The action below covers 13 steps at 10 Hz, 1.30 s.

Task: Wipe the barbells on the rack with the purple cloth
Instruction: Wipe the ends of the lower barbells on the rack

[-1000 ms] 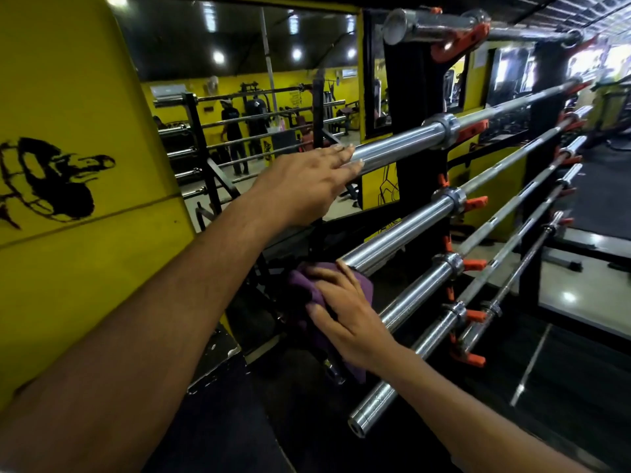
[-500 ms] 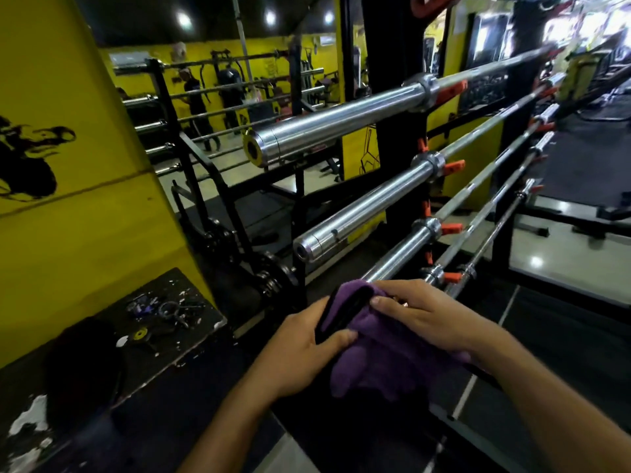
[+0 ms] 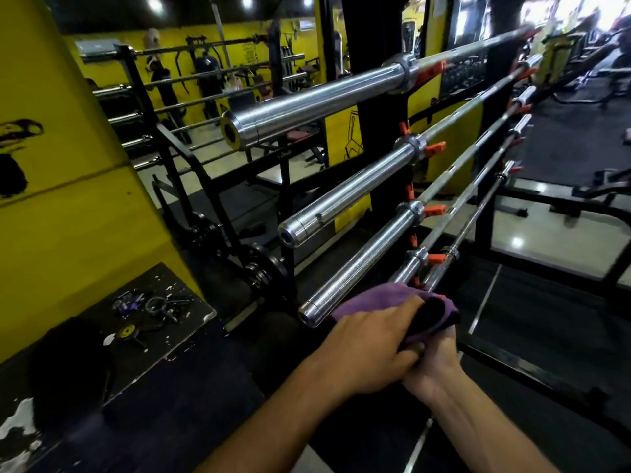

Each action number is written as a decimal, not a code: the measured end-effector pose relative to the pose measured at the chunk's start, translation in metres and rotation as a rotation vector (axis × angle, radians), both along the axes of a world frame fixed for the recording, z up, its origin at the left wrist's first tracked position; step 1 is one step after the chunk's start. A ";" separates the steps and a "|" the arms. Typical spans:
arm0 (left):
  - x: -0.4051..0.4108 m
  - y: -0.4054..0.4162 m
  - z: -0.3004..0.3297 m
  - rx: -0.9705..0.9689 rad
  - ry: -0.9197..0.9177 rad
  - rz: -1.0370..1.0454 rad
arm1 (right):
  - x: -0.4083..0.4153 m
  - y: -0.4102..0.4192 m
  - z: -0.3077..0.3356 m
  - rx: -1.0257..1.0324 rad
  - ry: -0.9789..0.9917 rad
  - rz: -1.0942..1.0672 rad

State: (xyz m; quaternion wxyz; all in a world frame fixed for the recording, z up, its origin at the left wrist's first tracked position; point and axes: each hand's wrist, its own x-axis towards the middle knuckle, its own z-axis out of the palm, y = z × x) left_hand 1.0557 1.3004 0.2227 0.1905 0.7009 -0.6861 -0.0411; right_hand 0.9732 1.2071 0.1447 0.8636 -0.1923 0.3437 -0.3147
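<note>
Several chrome barbells lie across a black rack (image 3: 382,186) on orange pegs, sleeve ends pointing toward me: a top barbell (image 3: 317,104), a second barbell (image 3: 345,196) and a third barbell (image 3: 355,264). The purple cloth (image 3: 386,295) is bunched over the near ends of the lowest bars. My left hand (image 3: 368,346) lies on top of the cloth and grips it. My right hand (image 3: 433,363) sits under and behind the left, fingers curled up into the cloth's lower fold. The lowest bar ends are hidden by the cloth.
A yellow wall (image 3: 68,199) stands at left, with a black ledge (image 3: 150,336) carrying small collars and parts. Black weight plates (image 3: 263,271) sit on the floor behind the rack. A mirror (image 3: 211,73) reflects bars and people. A dark floor mat stretches right.
My left hand left the top barbell and came down to the cloth. Both hands now hold the cloth low at the bottom bars, left over right; the view tilted downward.
</note>
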 end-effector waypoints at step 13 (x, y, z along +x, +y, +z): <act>0.183 -0.018 0.040 -0.191 -0.352 -0.033 | 0.200 -0.127 0.084 -0.190 0.024 -0.283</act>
